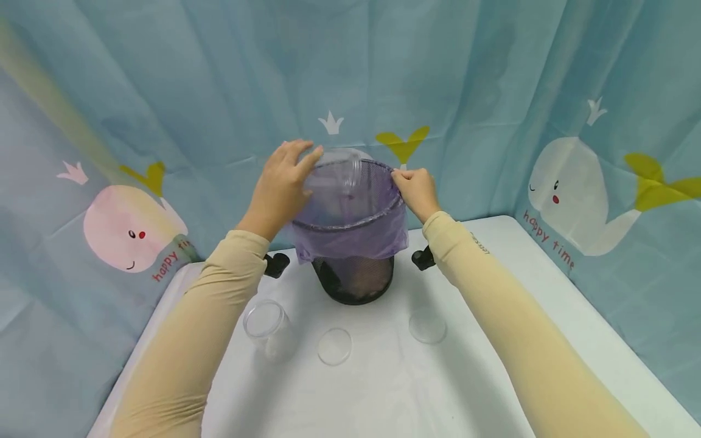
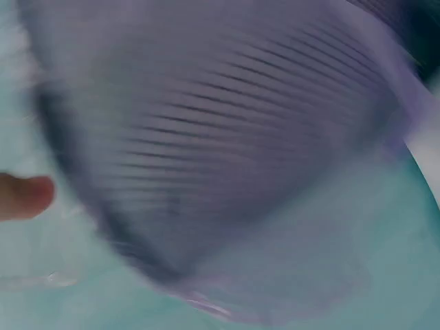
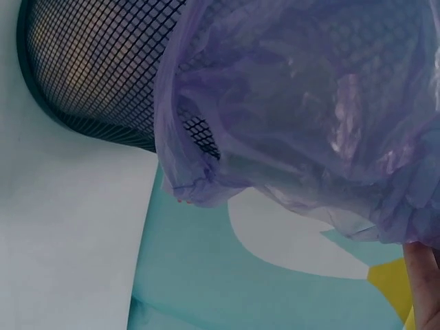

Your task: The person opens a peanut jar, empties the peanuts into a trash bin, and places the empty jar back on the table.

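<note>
A black mesh wastebasket (image 1: 358, 283) stands toward the back of the table, lined with a thin purple plastic bag (image 1: 356, 242) folded over its rim. With its fingers spread round it, my left hand (image 1: 281, 188) holds a clear plastic jar (image 1: 350, 173) on its side over the basket's mouth. In the left wrist view only a fingertip (image 2: 31, 197) shows, beside the blurred rim. On the right side of the rim, my right hand (image 1: 417, 191) pinches the edge with the bag. Part of that hand appears at the lower corner of the right wrist view, against the bag (image 3: 302, 130).
Another clear jar (image 1: 265, 328) stands on the white table (image 1: 378, 389) at front left. Two clear round discs lie flat, one disc (image 1: 334, 347) near the middle and a second disc (image 1: 428, 326) farther right. Small black objects (image 1: 276, 265) flank the basket. A blue curtain (image 1: 438, 73) hangs behind.
</note>
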A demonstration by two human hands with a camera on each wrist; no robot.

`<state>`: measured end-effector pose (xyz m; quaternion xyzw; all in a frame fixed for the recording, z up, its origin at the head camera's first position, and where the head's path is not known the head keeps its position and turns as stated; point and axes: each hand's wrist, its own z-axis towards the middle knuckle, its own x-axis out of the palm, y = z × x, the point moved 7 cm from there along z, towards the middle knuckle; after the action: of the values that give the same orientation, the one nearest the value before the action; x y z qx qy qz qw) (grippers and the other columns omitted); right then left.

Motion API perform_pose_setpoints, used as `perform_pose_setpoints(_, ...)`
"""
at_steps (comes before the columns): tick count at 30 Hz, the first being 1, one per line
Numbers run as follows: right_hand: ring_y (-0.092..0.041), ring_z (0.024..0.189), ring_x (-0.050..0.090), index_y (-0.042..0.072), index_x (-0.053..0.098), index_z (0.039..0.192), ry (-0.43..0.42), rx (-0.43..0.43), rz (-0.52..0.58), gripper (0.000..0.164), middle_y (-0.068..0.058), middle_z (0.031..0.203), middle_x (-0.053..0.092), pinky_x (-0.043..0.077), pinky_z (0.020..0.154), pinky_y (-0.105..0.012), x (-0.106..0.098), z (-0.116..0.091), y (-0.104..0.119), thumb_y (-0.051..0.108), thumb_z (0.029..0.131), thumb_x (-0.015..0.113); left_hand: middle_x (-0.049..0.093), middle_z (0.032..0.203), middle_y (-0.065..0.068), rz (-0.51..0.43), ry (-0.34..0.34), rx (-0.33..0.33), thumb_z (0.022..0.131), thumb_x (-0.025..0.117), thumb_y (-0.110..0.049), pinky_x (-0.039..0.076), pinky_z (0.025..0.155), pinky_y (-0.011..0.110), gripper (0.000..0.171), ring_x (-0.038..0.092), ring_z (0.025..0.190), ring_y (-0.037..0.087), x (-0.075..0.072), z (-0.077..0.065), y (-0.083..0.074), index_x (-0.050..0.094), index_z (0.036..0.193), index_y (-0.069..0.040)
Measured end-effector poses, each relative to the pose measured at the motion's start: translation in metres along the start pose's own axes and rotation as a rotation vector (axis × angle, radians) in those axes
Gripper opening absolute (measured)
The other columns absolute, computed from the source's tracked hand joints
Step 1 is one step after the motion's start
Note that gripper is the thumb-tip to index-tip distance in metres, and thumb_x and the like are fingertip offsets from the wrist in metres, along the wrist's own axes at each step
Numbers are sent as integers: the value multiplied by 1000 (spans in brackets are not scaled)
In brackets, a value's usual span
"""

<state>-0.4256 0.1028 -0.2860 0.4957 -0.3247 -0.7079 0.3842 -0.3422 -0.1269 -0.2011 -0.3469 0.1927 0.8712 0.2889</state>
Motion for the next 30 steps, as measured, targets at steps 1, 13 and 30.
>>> perform_pose_setpoints(1, -8, 42, 21, -3, 77, 84, 0, 1, -2, 40, -8, 128, 68, 24, 43, -20, 0, 0, 0, 25, 101, 54, 56, 136, 24, 5, 12, 8, 76, 69, 14, 29, 124, 44, 60, 48, 133, 40, 3, -1, -1, 58, 133, -2)
perform_pose_setpoints(13, -9, 44, 25, 1, 77, 106, -1, 3, -41, 35, -10, 126, 69, 27, 46, -22, -4, -2, -4, 25, 101, 52, 56, 136, 24, -52, -120, -41, 73, 80, 8, 32, 122, 49, 65, 49, 131, 42, -4, -29, -17, 56, 133, -1)
perform_pose_setpoints(30, -9, 44, 25, -4, 78, 91, -18, -11, -43, 39, -9, 125, 69, 26, 45, -21, -8, 0, -5, 25, 101, 53, 59, 131, 23, -177, -404, -212, 66, 83, 11, 36, 117, 51, 68, 51, 125, 43, -29, -97, -34, 59, 128, 1)
